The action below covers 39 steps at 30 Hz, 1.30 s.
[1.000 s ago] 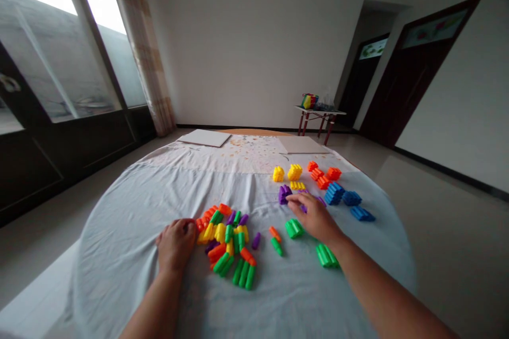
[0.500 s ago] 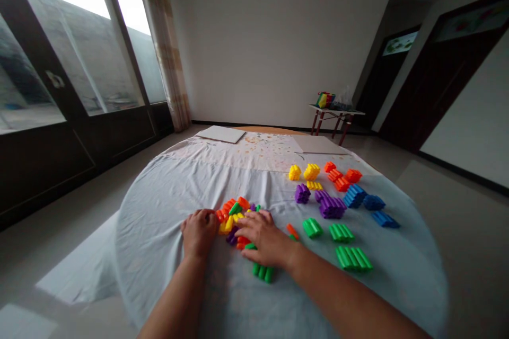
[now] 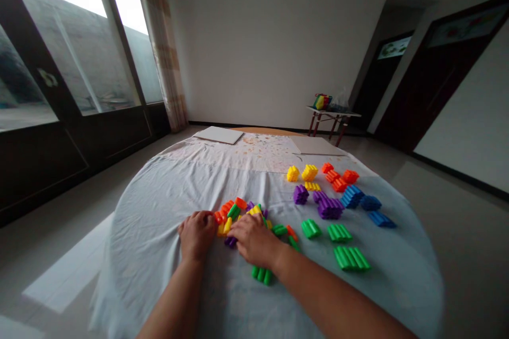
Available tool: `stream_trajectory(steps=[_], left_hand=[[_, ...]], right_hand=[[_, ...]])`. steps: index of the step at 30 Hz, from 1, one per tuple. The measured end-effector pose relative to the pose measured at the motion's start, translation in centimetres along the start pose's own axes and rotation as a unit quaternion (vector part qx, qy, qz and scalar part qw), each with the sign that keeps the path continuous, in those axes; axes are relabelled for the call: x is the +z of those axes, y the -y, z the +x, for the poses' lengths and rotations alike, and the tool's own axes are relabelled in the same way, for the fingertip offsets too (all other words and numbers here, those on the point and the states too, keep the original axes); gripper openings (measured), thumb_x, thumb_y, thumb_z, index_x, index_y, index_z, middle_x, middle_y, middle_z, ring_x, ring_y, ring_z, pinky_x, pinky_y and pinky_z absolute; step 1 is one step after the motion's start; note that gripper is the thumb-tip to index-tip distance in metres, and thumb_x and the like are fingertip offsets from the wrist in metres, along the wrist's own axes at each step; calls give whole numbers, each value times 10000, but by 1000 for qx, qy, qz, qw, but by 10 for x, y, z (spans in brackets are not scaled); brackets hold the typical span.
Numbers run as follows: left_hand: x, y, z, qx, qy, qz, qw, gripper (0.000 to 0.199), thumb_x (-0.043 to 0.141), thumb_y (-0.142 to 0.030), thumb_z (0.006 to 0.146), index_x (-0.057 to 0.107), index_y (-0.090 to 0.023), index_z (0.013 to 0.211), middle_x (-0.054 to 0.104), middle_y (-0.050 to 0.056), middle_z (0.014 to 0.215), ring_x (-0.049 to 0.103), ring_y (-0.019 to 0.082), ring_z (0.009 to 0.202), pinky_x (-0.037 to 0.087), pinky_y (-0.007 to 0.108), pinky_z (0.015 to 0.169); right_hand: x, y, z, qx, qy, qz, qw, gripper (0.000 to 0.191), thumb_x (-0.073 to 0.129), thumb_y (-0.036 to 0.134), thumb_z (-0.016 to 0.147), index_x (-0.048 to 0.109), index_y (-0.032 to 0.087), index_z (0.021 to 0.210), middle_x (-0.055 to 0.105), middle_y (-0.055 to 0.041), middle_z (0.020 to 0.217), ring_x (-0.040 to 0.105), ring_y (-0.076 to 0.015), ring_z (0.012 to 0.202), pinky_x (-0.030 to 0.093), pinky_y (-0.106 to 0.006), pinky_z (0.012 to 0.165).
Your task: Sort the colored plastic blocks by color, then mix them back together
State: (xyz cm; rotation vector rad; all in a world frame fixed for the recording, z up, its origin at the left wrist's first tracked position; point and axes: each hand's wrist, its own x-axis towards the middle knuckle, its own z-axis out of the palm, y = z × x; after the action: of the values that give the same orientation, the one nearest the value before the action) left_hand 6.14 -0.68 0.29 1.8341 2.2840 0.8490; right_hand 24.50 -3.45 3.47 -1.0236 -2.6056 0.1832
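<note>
My left hand (image 3: 197, 234) rests at the left edge of a mixed pile, fingers curled inward by some orange plastic pieces (image 3: 219, 216); its fingertips are hidden. Over the pile's near side lies my right hand (image 3: 256, 239), fingers reaching left and bent down, covering what lies beneath. Around the fingers show a yellow piece (image 3: 227, 225), a green piece (image 3: 234, 211), purple pieces (image 3: 230, 242) and a yellow block (image 3: 254, 211). Joined green tubes (image 3: 261, 275) poke out below my right wrist. Loose green pieces (image 3: 279, 230) lie to its right.
Sorted ribbed blocks stand to the right: yellow (image 3: 309, 172), orange (image 3: 350, 176), purple (image 3: 331, 208), blue (image 3: 352, 196) and green (image 3: 351, 258). Two flat boards, one white (image 3: 220, 135) and one beige (image 3: 316, 145), lie at the far side of the cloth-covered table (image 3: 159, 180).
My right hand has shifted slightly left and its fingers have drawn closer together. Yellow and green pieces formerly under it now show at its far and right sides. My left hand has hardly moved.
</note>
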Motion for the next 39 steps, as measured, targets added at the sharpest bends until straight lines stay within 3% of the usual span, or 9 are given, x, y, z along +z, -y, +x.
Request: stream_trajectory(steps=[5,10,14,17,25,31,39], left_hand=[[-2,1,2,1,8,1,1000,315,372,-320,796,664,-224,867,676,66,964,566,257,958,341,386,847],[0,5,6,4,29,11,1000,346,344,-348,811,653,-230,912,665,74,1017,557,261,989,340,393,857],[2,9,8,4,35,10,999,357,338,-376,815,646,-232,922,663,82,1029,557,262,991,346,396,851],[1,9,10,1,47,16,999,377,325,-384,812,644,-231,940,654,87,1056,546,267,1024,340,408,868],[-2,5,12,-11,66,21,998,413,303,-400,801,650,-227,941,644,85,1087,546,269,1041,356,406,867],[0,6,12,-5,57,29,998,420,299,-407,806,647,-225,954,640,94,1105,538,276,1056,353,423,877],[1,9,15,-13,64,34,997,461,284,-436,802,654,-217,969,637,110,1101,536,297,1064,361,441,877]], right_hand=[[0,8,8,47,30,-58,997,245,529,192,821,626,209,1046,621,-73,1009,474,-240,1036,348,-424,920],[3,10,12,73,25,-84,993,302,609,334,769,624,134,994,596,-124,996,479,-279,1018,360,-465,916],[0,8,7,60,-13,-50,997,299,628,349,724,627,153,950,602,-97,959,491,-262,985,366,-431,909],[-18,0,-4,59,-73,13,995,311,641,338,716,614,204,996,606,-57,982,495,-227,996,364,-382,901],[-82,-59,-49,162,-192,86,964,282,656,179,706,623,186,986,647,-41,934,561,-191,932,408,-331,849],[-90,-109,-84,245,-243,86,934,352,679,246,709,610,171,1045,668,-57,920,614,-187,854,467,-338,798],[-107,-154,-126,351,-250,-21,902,269,627,268,753,634,169,1002,690,-72,926,622,-209,890,451,-345,795]])
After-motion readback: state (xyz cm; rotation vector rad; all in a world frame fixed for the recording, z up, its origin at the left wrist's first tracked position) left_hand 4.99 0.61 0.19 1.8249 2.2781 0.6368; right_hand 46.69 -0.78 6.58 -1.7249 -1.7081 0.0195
